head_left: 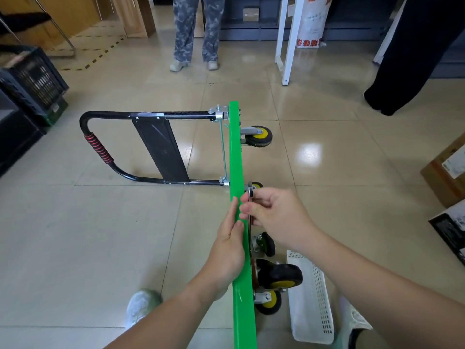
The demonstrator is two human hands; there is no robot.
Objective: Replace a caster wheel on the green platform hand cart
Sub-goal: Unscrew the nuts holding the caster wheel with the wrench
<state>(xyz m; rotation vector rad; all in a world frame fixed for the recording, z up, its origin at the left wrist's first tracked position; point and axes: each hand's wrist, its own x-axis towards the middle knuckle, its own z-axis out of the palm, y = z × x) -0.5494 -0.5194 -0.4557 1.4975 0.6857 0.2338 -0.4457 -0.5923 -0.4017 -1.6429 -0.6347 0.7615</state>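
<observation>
Far left, black crates (pixel 32 81) sit stacked against the wall. Moving right, the cart's black handle (pixel 98 148) with its red grip lies flat on the tiles, folded out to the left. And there's the cart (pixel 235 152) itself, up on its side, green deck edge-on, running from near centre away to the far middle of the floor. Beyond it, far centre, a person in camouflage trousers (pixel 196 28) stands facing this way.

The left hand (pixel 230 250) lies flat against the deck's left face, fingers straight and together, pressing on the green. Just across the edge, the right hand (pixel 274 217) has its fingers curled in tight, pinching a wrench (pixel 250 195) held upright against the deck's right face. The fingertips of both hands nearly meet over the rim.

On the right face, a far caster (pixel 259 136) sticks out, black tyre, yellow hub. Near the wrists, more casters bunch together: a small one (pixel 266 244), a big one (pixel 279 277), another below (pixel 268 302). Which of them are bolted on, I cannot tell.

Right of those lies a white basket (pixel 312 298) on the floor, touching the big wheel. Far right, a cardboard box (pixel 448 170).
</observation>
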